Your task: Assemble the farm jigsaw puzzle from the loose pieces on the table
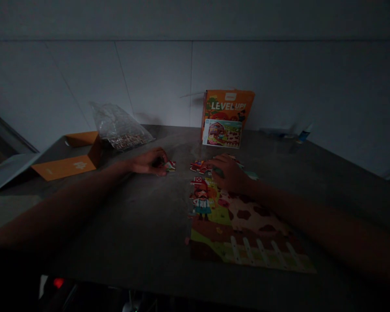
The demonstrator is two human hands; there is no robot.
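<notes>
A small jigsaw piece (170, 166) is pinched between the fingers and thumb of my left hand (149, 162), just above the tabletop and left of the puzzle. A partly joined jigsaw puzzle (214, 225) lies on the table, showing a farmer, a spotted cow and a white fence. My right hand (229, 173) rests over its upper part, fingers apart and curved, and covers some pieces. Beside those fingertips lies a red jigsaw piece (199, 165), with a gap between it and the farmer section. The dim light blurs fine detail around both hands.
An orange "LEVEL UP!" box (229, 106) stands at the back, with a farm picture card (222, 133) leaning on it. To the left are a clear plastic bag (121, 130) of pieces and an open orange box (68, 162). A small bottle (303, 135) lies back right.
</notes>
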